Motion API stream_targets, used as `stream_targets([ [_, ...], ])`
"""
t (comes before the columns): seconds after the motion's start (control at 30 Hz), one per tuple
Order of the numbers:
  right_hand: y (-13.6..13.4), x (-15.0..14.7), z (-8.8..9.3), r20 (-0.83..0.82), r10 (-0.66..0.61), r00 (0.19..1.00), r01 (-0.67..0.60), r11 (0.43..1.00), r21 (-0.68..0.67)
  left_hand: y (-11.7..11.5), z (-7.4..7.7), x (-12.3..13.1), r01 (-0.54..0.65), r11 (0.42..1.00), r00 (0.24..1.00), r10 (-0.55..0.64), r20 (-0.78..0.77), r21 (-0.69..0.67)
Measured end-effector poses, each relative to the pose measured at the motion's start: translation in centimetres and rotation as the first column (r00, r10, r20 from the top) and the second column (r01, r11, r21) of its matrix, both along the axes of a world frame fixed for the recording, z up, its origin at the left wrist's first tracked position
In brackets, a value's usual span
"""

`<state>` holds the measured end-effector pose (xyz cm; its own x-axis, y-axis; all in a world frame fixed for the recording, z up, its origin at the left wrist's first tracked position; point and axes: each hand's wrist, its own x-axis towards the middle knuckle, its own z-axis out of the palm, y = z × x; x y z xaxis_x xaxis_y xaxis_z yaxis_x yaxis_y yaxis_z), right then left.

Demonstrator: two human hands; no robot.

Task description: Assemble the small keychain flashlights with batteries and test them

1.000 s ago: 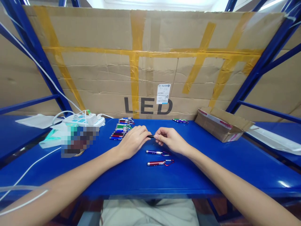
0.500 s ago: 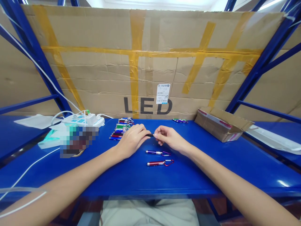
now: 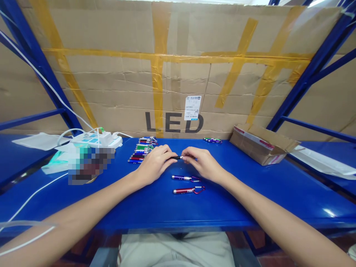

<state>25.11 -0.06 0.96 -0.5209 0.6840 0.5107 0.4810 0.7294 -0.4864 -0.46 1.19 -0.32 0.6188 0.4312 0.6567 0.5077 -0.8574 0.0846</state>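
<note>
My left hand (image 3: 156, 164) is closed around a slim black keychain flashlight (image 3: 176, 158), most of which its fingers hide. At the flashlight's pale right end, my right hand (image 3: 202, 163) pinches with thumb and fingertips. Just below the hands lie a purple keychain flashlight (image 3: 180, 178) and a red keychain flashlight (image 3: 183, 191), each with its carabiner clip pointing right. Left of my left hand is a row of several flashlights (image 3: 140, 152) in blue, red, green and black, partly covered by the hand.
Two more flashlights (image 3: 213, 140) lie by the cardboard wall (image 3: 125, 85). An open cardboard box (image 3: 250, 148) stands at the right on the blue table (image 3: 139, 207). To the left are a white power strip (image 3: 89, 139), its cables, a plastic packet (image 3: 54, 163) and a blurred item (image 3: 91, 167).
My right hand has turned slightly, its fingers curling more over the black flashlight's end. The left hand keeps its hold. The view has tilted down a little.
</note>
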Motion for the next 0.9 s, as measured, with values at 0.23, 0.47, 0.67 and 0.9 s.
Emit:
stream_targets([
  [0.23, -0.4, 0.0, -0.1, -0.029, 0.003, 1.000, -0.006, 0.993, -0.115, -0.4, 0.2, 0.0, 0.013, 0.992, 0.999, -0.008, -0.042, 0.122],
  [0.47, -0.3, -0.7, 0.3, -0.408, -0.056, 0.911, -0.246, 0.720, -0.648, -0.5, 0.8, -0.2, 0.065, 0.901, 0.988, 0.003, -0.156, 0.429],
  [0.67, 0.0, -0.2, 0.8, -0.510, -0.197, 0.837, -0.379, 0.463, -0.801, -0.9, 1.7, -0.1, 0.115, 0.814, 0.981, -0.003, -0.194, 0.569],
  [0.9, 0.1, -0.3, 0.6, -0.504, -0.225, 0.834, -0.390, 0.404, -0.827, -0.6, 1.3, 0.0, 0.085, 0.892, 0.990, -0.027, -0.135, 0.443],
])
